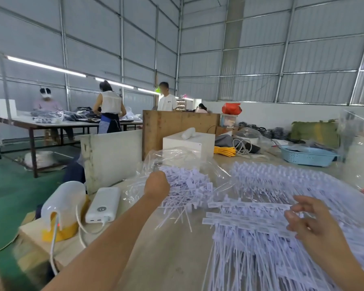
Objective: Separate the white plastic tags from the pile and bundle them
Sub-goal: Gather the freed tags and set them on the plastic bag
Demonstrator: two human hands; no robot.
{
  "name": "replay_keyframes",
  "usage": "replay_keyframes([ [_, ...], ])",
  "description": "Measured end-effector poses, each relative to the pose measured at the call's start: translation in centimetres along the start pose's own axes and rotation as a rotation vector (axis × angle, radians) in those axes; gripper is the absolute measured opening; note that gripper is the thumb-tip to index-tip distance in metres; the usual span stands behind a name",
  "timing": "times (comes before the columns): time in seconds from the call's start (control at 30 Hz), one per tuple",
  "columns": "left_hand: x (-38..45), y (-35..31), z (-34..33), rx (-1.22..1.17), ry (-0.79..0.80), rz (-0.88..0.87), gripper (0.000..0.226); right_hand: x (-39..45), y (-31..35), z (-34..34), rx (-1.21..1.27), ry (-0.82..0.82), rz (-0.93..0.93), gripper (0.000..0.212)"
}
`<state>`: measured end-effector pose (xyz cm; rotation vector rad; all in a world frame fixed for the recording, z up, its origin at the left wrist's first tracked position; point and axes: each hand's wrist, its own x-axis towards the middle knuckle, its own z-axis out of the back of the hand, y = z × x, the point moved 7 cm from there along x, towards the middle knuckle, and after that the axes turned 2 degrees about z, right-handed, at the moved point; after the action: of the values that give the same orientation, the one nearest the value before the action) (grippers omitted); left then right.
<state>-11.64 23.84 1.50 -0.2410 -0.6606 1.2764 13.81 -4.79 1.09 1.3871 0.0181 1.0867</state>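
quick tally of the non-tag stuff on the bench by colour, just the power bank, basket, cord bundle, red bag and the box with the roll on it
white: 2, the power bank and the box under the roll
blue: 1, the basket
yellow: 1, the cord bundle
red: 1, the bag
total: 5

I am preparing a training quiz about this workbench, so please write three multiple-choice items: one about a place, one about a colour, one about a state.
1. Where does the power bank lie?
A. left of the loose tag pile
B. inside the basket
C. on the white box

2. What colour is the plastic basket?
A. red
B. light blue
C. black

3. What is the left hand doing?
A. resting flat on bare table
B. holding the cable
C. reaching into the loose tags

Answers: 1 A, it lies at the table's left edge; 2 B, its rim and wall are light blue; 3 C, it is at the pile's edge, grip hidden.
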Motion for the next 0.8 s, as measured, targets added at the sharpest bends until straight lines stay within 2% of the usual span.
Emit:
replay_keyframes([
  [0.27,0.2,-1.2,-1.2,0.373,-0.098,-0.082,0.027,-0.4,0.5,-0.1,-0.051,0.023,0.001,0.030],
  [0.4,0.7,-1.5,-1.1,0.380,-0.113,-0.110,0.028,-0.3,0.8,-0.2,-0.078,0.029,0.015,0.031],
  [0.5,1.1,-1.1,-0.6,0.357,-0.093,-0.067,0.028,-0.3,0.9,-0.1,-0.091,0.039,0.025,0.031],
  [0.6,1.6,-0.9,-0.3,0.434,-0.079,-0.044,0.029,-0.2,1.0,0.2,-0.094,0.039,0.018,0.031],
  [0.73,1.6,-1.9,-0.2,0.458,-0.005,-0.085,0.029,0.1,1.1,0.9,-0.109,0.038,0.025,0.033],
  [0.8,0.9,-3.4,-0.4,0.551,0.064,-0.146,0.030,0.3,0.7,1.3,-0.134,0.050,0.008,0.033],
])
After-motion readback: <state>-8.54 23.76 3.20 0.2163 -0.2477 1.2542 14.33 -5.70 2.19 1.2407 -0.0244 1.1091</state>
